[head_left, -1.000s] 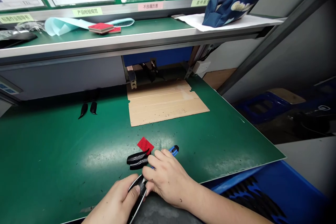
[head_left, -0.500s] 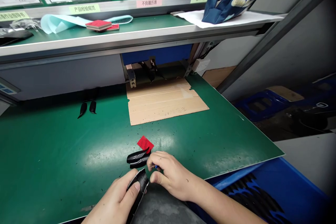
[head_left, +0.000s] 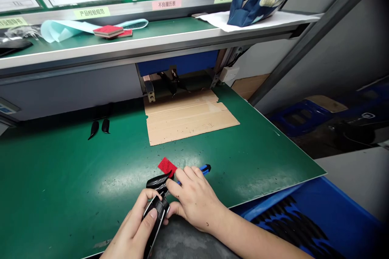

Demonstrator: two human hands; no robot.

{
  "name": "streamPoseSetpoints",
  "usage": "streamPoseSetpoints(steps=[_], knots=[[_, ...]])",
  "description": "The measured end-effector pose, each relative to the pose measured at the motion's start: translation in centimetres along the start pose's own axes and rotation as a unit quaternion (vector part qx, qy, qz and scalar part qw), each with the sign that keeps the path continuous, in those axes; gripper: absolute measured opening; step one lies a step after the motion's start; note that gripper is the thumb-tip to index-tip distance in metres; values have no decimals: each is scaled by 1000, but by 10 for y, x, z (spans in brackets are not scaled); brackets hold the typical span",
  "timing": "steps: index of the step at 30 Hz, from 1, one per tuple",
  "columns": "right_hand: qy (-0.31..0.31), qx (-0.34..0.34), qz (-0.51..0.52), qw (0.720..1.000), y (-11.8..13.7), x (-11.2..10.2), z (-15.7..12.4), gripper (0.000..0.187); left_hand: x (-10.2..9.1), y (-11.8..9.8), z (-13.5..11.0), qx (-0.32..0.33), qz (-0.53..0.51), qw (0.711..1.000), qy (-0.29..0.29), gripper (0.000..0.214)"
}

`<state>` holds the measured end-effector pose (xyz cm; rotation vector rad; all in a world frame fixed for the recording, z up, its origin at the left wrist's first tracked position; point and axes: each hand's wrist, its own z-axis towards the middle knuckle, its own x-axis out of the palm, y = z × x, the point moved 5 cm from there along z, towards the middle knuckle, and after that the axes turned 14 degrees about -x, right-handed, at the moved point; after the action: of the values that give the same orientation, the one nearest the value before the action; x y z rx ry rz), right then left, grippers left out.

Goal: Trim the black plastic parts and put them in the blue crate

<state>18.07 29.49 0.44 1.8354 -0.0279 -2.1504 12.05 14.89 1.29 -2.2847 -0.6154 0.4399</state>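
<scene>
My left hand (head_left: 136,228) is closed around a glossy black curved plastic part (head_left: 154,218) at the near edge of the green table mat (head_left: 75,178). My right hand (head_left: 190,200) grips a blue-handled knife (head_left: 204,168), fingers curled, its tip against the upper end of the held part. Just beyond the hands lie two black curved parts (head_left: 158,182) stacked side by side, with a small red pad (head_left: 167,166) touching them.
A flattened cardboard sheet (head_left: 188,117) lies mid-table below a blue machine opening (head_left: 179,62). Two small black parts (head_left: 99,127) rest at the left. A shelf (head_left: 146,42) carries red pads, a teal strip and a navy pouch (head_left: 258,4). A blue bin (head_left: 306,226) of black parts sits lower right.
My right hand drew back with the knife hidden, then came forward again so the blue handle shows and the tip meets the part. My left hand turned the part slightly.
</scene>
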Motion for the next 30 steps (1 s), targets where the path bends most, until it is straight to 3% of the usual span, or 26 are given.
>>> streamPoseSetpoints(steps=[4,12,14,16,18,20,22,25,30], knots=[[12,-21,-8,1000,1,2,0,47,2,2,-1,1,65,997,-34,35],[24,-81,-10,996,3,7,1,34,7,-24,-14,15,135,989,-58,33],[28,-94,17,995,2,9,2,35,9,-25,-15,13,144,987,-69,31],[32,-105,113,987,-2,13,3,42,10,-24,-14,10,146,986,-81,30],[27,-94,305,947,-7,16,3,49,10,-21,-12,10,130,987,-91,30],[4,-60,481,875,-12,19,1,56,10,-16,-10,9,95,991,-96,31],[-36,-19,553,832,-17,20,-4,63,9,-10,-8,1,46,994,-97,33],[-84,27,554,828,-19,22,-11,63,6,-1,-4,-20,-42,996,-82,39],[-138,101,539,825,-9,25,-14,36,-4,4,5,-33,-151,987,-32,57]])
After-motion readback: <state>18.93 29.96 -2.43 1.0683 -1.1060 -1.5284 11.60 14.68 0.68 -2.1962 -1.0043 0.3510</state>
